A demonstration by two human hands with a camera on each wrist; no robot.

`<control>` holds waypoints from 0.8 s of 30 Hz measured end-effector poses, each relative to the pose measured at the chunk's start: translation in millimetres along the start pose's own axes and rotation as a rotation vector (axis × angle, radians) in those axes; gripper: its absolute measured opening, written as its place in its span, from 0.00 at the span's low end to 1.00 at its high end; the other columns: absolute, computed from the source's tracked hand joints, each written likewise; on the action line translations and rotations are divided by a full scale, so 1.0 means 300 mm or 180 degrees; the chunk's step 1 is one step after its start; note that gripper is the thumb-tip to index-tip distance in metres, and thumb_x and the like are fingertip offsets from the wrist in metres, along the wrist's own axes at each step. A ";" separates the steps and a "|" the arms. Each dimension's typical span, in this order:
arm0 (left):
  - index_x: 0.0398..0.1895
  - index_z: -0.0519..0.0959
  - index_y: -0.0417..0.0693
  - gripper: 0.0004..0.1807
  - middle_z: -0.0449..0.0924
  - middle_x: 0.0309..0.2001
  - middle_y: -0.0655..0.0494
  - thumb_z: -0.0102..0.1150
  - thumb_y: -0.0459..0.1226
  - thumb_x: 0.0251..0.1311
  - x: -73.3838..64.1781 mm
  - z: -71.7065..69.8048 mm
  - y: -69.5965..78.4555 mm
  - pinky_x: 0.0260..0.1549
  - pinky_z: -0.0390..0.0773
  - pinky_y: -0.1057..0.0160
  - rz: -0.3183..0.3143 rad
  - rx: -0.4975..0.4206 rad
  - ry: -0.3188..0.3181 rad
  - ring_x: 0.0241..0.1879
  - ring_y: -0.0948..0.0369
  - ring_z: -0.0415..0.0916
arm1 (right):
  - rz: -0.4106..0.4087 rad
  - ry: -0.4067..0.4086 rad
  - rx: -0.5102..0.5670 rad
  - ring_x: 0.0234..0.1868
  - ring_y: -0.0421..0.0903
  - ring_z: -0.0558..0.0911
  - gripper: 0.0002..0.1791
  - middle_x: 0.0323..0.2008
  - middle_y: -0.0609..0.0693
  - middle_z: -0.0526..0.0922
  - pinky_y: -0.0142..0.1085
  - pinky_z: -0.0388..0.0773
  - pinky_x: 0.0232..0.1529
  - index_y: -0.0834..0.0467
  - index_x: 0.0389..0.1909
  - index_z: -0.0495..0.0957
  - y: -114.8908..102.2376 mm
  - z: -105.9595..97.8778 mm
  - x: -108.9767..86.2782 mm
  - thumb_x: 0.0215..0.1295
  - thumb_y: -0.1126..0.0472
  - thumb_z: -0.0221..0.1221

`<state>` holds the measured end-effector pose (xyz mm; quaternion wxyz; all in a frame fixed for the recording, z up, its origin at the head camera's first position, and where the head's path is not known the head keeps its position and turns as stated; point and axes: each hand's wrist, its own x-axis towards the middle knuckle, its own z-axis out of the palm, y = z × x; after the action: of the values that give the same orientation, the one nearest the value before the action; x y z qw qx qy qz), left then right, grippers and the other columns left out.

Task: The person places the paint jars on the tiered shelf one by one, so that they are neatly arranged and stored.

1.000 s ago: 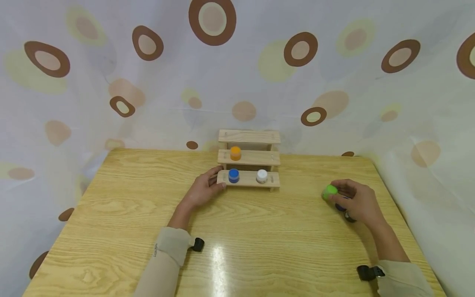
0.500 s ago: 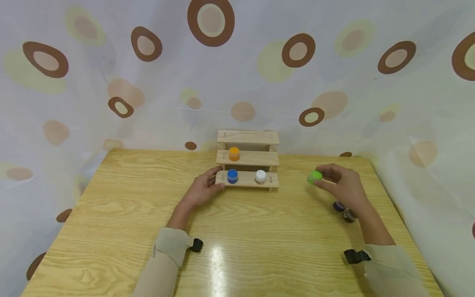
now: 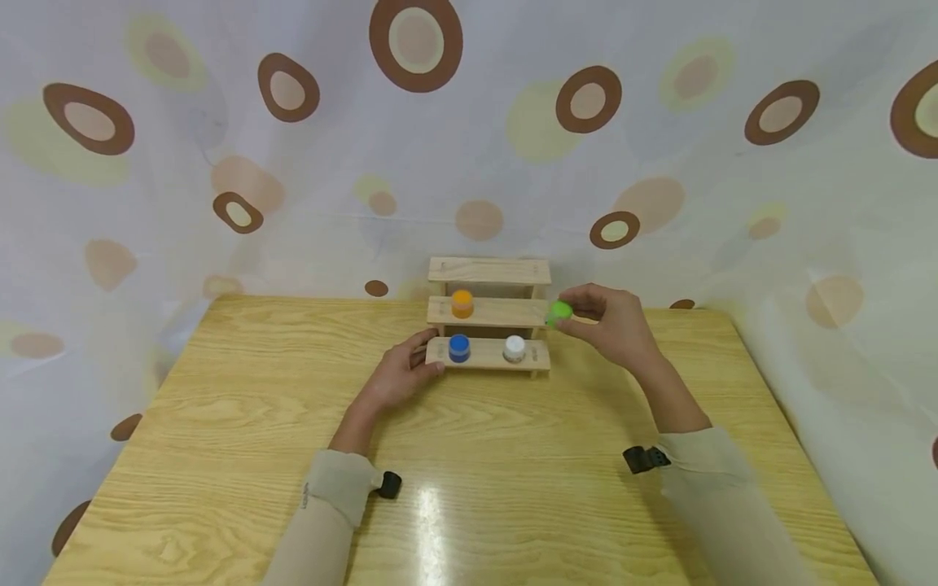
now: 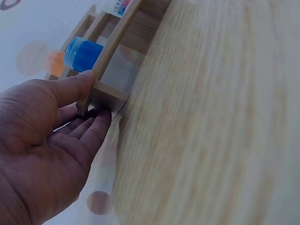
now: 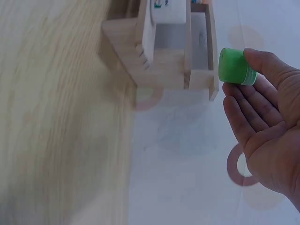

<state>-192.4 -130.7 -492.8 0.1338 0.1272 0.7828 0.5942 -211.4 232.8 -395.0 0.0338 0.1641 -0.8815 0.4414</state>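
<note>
We see the green pot (image 5: 232, 66) pinched in the right hand (image 3: 614, 327), thumb and fingertips pot-width apart, by the right edge of the rack (image 3: 506, 312). Left hand (image 3: 399, 373) grips its lower left corner.

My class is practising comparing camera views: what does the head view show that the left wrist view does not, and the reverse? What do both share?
Only the head view: the right hand pinching a round lime-green jar near the three-step pale wooden rack, and both cream fabric sleeves.

Only the left wrist view: the palm side of the left hand, and bright colours on the label of a round white jar.

Both: the left hand, the rack, a round blue jar, a round orange jar, the white jar, wood-grain tabletop and spotted white cloth.
</note>
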 end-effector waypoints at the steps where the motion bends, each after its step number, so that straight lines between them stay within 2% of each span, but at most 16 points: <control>1: 0.84 0.55 0.39 0.38 0.62 0.79 0.36 0.60 0.31 0.76 -0.001 0.000 0.000 0.65 0.79 0.54 -0.0002 -0.0004 -0.0005 0.75 0.45 0.68 | -0.0024 0.0000 0.0026 0.58 0.57 0.87 0.21 0.54 0.57 0.88 0.47 0.85 0.59 0.59 0.58 0.85 -0.008 0.011 0.011 0.68 0.57 0.73; 5: 0.84 0.55 0.38 0.38 0.60 0.80 0.37 0.60 0.31 0.76 0.002 0.000 -0.003 0.66 0.79 0.55 -0.0001 -0.0035 -0.0031 0.75 0.46 0.67 | -0.0087 -0.0005 0.0130 0.57 0.57 0.87 0.20 0.53 0.57 0.88 0.53 0.84 0.60 0.60 0.57 0.85 -0.033 0.047 0.048 0.67 0.58 0.74; 14: 0.84 0.55 0.38 0.38 0.60 0.80 0.37 0.60 0.31 0.76 0.001 -0.004 -0.001 0.66 0.79 0.54 0.0003 -0.0004 -0.0019 0.76 0.45 0.66 | -0.0039 -0.0051 0.0272 0.55 0.55 0.87 0.20 0.53 0.57 0.88 0.44 0.86 0.57 0.60 0.57 0.85 -0.048 0.126 0.117 0.68 0.58 0.73; 24: 0.84 0.54 0.38 0.38 0.59 0.80 0.38 0.59 0.31 0.77 -0.001 -0.005 0.004 0.67 0.78 0.56 0.0002 0.0019 -0.0010 0.76 0.46 0.65 | 0.0086 -0.0062 0.0272 0.54 0.55 0.88 0.21 0.53 0.58 0.87 0.45 0.87 0.55 0.61 0.59 0.84 -0.030 0.180 0.151 0.68 0.60 0.73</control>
<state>-192.7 -131.9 -491.1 0.1344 0.1288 0.7843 0.5918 -246.6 173.3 -411.6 0.0122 0.1579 -0.8643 0.4774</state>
